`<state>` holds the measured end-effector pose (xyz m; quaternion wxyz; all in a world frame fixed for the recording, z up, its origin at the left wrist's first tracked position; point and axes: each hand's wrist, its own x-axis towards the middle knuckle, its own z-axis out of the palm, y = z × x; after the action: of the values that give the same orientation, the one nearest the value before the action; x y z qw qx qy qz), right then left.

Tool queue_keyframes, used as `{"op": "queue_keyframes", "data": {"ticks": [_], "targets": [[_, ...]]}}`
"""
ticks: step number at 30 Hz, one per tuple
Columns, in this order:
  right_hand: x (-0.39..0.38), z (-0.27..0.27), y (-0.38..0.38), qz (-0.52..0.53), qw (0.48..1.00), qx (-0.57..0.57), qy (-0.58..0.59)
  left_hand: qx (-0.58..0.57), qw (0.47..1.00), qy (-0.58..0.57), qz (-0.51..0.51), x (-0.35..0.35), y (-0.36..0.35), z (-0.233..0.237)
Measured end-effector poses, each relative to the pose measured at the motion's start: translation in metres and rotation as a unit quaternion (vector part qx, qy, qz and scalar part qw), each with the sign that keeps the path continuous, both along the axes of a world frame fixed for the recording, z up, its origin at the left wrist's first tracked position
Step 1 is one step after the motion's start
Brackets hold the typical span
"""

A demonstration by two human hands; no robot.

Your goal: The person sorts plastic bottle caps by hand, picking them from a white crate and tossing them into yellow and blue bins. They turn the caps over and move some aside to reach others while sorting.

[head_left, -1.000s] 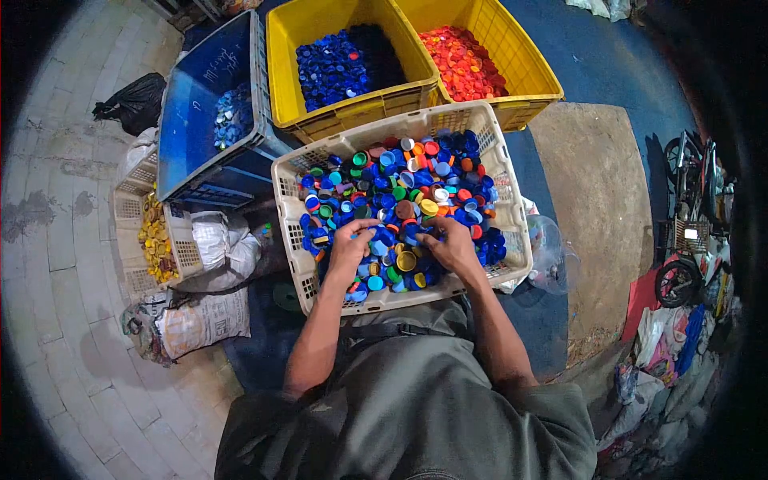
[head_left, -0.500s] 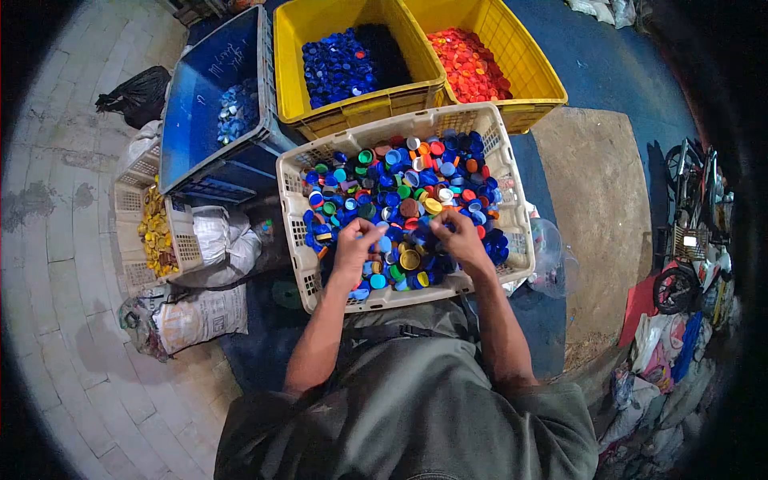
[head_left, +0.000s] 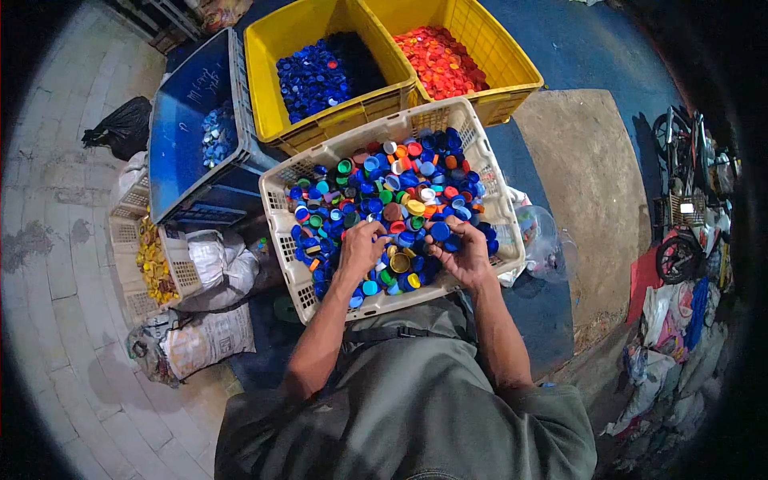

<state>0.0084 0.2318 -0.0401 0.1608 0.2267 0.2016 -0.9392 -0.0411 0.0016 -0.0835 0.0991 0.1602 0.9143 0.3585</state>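
Observation:
A cream plastic crate (head_left: 282, 276) full of mixed bottle caps, mostly blue, stands in front of my body. My left hand (head_left: 362, 250) is over its left-centre part, fingers bent together and pointing down among the caps. What they hold, if anything, is hidden. On the right, my right hand (head_left: 466, 256) is turned partly palm up, with a blue bottle cap (head_left: 440, 232) at its fingertips. Another blue cap (head_left: 454, 243) lies against the fingers. Between the hands are a gold-coloured cap (head_left: 400, 262) and several blue ones.
Behind the crate stand a yellow bin (head_left: 268, 80) of blue caps, another yellow bin (head_left: 512, 60) of red-orange caps and a blue bin (head_left: 172, 152) of pale blue caps. A smaller crate (head_left: 128, 232) with yellow caps, white sacks (head_left: 212, 340) and a clear bag (head_left: 540, 244) flank it.
The view has shifted, so the crate and bins appear further left. My right hand has turned its palm upward and now has blue caps at its fingers; my left hand reaches down among the caps.

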Motion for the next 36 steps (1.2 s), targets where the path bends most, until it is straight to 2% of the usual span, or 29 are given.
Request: {"op": "queue_keyframes", "data": {"ticks": [3, 4, 5, 6, 7, 10, 11, 12, 14, 15, 16, 18, 19, 22, 23, 26, 29, 30, 32, 33, 35, 36], "targets": [[0.001, -0.002, -0.004, 0.006, 0.999, 0.036, -0.027, 0.159, 0.953, -0.221, 0.131, -0.002, -0.002, -0.002], [0.0, -0.001, -0.006, 0.009, 0.999, 0.042, -0.026, 0.286, 0.888, -0.315, 0.172, -0.003, -0.005, 0.002], [0.0, 0.001, -0.008, 0.013, 0.998, 0.048, -0.026, 0.405, 0.796, -0.398, 0.207, -0.004, -0.012, 0.006], [-0.002, 0.004, -0.01, 0.017, 0.998, 0.054, -0.025, 0.513, 0.68, -0.468, 0.236, -0.006, -0.018, 0.011], [-0.003, 0.008, -0.012, 0.021, 0.999, 0.045, -0.02, 0.599, 0.611, -0.488, 0.172, -0.008, -0.025, 0.009], [-0.006, 0.014, -0.019, 0.037, 0.999, 0.036, -0.006, 0.721, 0.489, -0.465, 0.159, -0.001, -0.017, 0.028], [-0.007, 0.014, -0.022, 0.042, 0.998, 0.047, 0.0, 0.751, 0.455, -0.464, 0.118, 0.001, -0.018, 0.028], [-0.006, 0.014, -0.024, 0.048, 0.997, 0.058, 0.004, 0.76, 0.443, -0.461, 0.121, 0.002, -0.017, 0.028], [-0.004, -0.002, -0.03, 0.081, 0.97, 0.226, 0.032, 0.778, 0.416, -0.453, 0.128, 0.006, -0.013, 0.029], [-0.006, 0.001, -0.036, 0.096, 0.946, 0.307, 0.047, 0.766, 0.452, -0.432, 0.147, 0.006, -0.008, 0.031], [-0.007, 0.006, -0.042, 0.083, 0.896, 0.421, 0.115, 0.76, 0.458, -0.433, 0.16, 0.007, -0.007, 0.034], [-0.007, 0.023, -0.057, 0.05, 0.743, 0.622, 0.24, 0.745, 0.468, -0.437, 0.185, 0.011, -0.004, 0.04], [-0.007, 0.029, -0.06, 0.075, 0.722, 0.637, 0.258, 0.738, 0.507, -0.422, 0.147, 0.013, -0.002, 0.039], [-0.013, 0.037, -0.072, 0.043, 0.664, 0.67, 0.329, 0.675, 0.595, -0.389, 0.196, 0.019, 0.0, 0.034], [-0.013, 0.044, -0.07, 0.103, 0.66, 0.684, 0.293, 0.668, 0.613, -0.38, 0.184, 0.021, 0.001, 0.033], [-0.01, 0.019, -0.069, 0.113, 0.618, 0.722, 0.289, 0.656, 0.623, -0.388, 0.176, 0.023, 0.011, 0.055], [-0.006, 0.004, -0.069, 0.056, 0.674, 0.687, 0.266, 0.612, 0.647, -0.41, 0.198, 0.028, 0.003, 0.051], [-0.006, 0.005, -0.066, 0.071, 0.721, 0.655, 0.215, 0.591, 0.654, -0.422, 0.212, 0.028, 0.0, 0.046], [-0.005, 0.009, -0.057, 0.099, 0.802, 0.578, 0.11, 0.553, 0.714, -0.379, 0.201, 0.027, -0.002, 0.033], [-0.005, 0.016, -0.054, 0.091, 0.827, 0.551, 0.072, 0.531, 0.742, -0.359, 0.194, 0.026, -0.004, 0.026], [-0.002, 0.013, -0.042, 0.062, 0.904, 0.423, 0.024, 0.36, 0.886, -0.215, 0.196, 0.024, -0.013, 0.014], [0.0, 0.01, -0.035, 0.038, 0.93, 0.366, 0.009, 0.267, 0.935, -0.138, 0.185, 0.021, -0.014, 0.011]]}}
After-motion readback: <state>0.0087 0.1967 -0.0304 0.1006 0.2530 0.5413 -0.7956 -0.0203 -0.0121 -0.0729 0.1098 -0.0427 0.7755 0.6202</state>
